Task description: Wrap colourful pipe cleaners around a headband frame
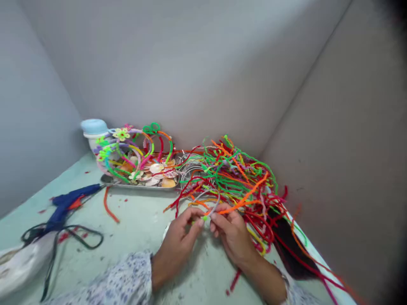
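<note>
Both hands meet low in the middle of the head view, over the pale green counter (136, 228). The left hand (178, 241) is closed to a pinch, thumb and forefinger tips pressed on a short, bright green stub (206, 218). The right hand (232, 235) is also curled shut, its fingertips gripping a grey pipe cleaner (218, 199) right beside that stub. The grey pipe cleaner is thin, fuzzy and pale with a lilac cast. It rises from the fingers in a narrow arc and runs back into the pile. Whether the stub is part of it or a separate piece cannot be told.

The pile of pipe cleaners (237, 176) lies just behind the hands, a loose tangle of red, orange, green, yellow and pink strands spreading toward the right-hand wall. To its left a metal tray (143, 186) holds finished hoops with fuzzy flowers and some shells, with a blue-lidded jar (93, 127) behind it. A blue glue gun (68, 202) lies well to the left, its black cord (85, 237) looped on the counter, and a single orange strand (110, 210) lies between the gun and the tray.
</note>
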Tool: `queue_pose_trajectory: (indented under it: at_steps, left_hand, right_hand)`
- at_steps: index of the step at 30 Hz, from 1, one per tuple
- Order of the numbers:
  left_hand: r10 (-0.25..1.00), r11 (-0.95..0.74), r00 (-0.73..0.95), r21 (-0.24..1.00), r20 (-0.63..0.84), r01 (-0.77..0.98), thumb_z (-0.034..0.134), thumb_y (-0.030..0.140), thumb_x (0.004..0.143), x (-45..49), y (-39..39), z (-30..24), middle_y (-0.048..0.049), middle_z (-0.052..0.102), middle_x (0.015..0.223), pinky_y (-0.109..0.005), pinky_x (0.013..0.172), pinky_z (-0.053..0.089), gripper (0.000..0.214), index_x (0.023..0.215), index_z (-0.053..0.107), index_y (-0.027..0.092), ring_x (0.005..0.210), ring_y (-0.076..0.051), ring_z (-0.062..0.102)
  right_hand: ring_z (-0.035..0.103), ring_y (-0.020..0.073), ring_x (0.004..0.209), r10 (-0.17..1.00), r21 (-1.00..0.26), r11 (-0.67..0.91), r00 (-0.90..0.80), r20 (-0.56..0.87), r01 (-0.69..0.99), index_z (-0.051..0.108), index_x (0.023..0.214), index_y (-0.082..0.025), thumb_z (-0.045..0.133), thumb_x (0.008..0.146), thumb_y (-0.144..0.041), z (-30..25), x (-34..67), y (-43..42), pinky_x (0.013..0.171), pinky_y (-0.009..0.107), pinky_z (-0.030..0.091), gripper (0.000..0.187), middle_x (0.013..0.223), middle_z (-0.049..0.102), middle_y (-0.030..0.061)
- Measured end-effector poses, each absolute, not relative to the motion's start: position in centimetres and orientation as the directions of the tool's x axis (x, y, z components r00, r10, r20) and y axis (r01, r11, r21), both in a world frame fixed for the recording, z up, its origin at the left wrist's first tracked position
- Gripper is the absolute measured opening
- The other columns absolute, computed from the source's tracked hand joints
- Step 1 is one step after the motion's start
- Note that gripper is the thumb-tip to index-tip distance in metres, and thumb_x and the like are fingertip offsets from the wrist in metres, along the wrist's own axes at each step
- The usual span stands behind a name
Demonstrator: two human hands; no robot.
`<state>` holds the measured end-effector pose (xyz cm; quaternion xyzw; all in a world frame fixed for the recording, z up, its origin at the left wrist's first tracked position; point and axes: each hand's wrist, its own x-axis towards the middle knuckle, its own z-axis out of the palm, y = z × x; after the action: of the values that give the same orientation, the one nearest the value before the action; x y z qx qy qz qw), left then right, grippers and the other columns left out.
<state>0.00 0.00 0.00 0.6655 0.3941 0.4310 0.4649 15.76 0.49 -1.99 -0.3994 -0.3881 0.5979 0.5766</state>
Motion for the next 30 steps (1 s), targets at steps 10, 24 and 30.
queue_pose_trajectory:
  at_steps: [10,24,30]
  left_hand:
    - [0.940,-0.323,0.180,0.924,0.289,0.203,0.050,0.026,0.091,-0.3,0.2,0.1,-0.0027,0.065,0.090,-0.027,0.081,0.043,0.015,0.094,0.063,0.018,0.087,-0.017,0.060]
    - [0.931,-0.337,0.207,0.926,0.301,0.169,0.052,0.026,0.091,-0.4,-0.1,0.4,-0.0030,0.063,0.092,-0.027,0.082,0.043,0.015,0.095,0.063,0.018,0.089,-0.017,0.059]
    - [0.945,-0.255,0.235,0.962,0.226,0.099,0.050,0.029,0.091,-0.2,-0.1,0.5,-0.0021,0.063,0.091,-0.025,0.080,0.043,0.015,0.097,0.060,0.019,0.087,-0.016,0.057]
  right_hand:
    - [0.056,0.0091,0.054,0.993,-0.926,-0.061,-0.116,-0.019,-0.373,0.059,0.088,-0.017,0.073,0.075,-0.031,-1.5,15.2,0.1,0.049,0.018,0.040,0.023,0.060,0.063,-0.0027]
    - [0.052,0.0098,0.052,0.996,-0.992,0.060,-0.053,0.067,-0.115,0.058,0.078,-0.017,0.068,0.079,-0.039,-0.7,15.3,-0.2,0.052,0.021,0.041,0.024,0.058,0.059,-0.0029]
    - [0.053,0.0105,0.053,0.994,-0.992,0.101,-0.027,0.104,-0.080,0.060,0.077,-0.017,0.069,0.078,-0.036,-0.9,15.2,-0.4,0.053,0.021,0.042,0.021,0.058,0.058,-0.0034]
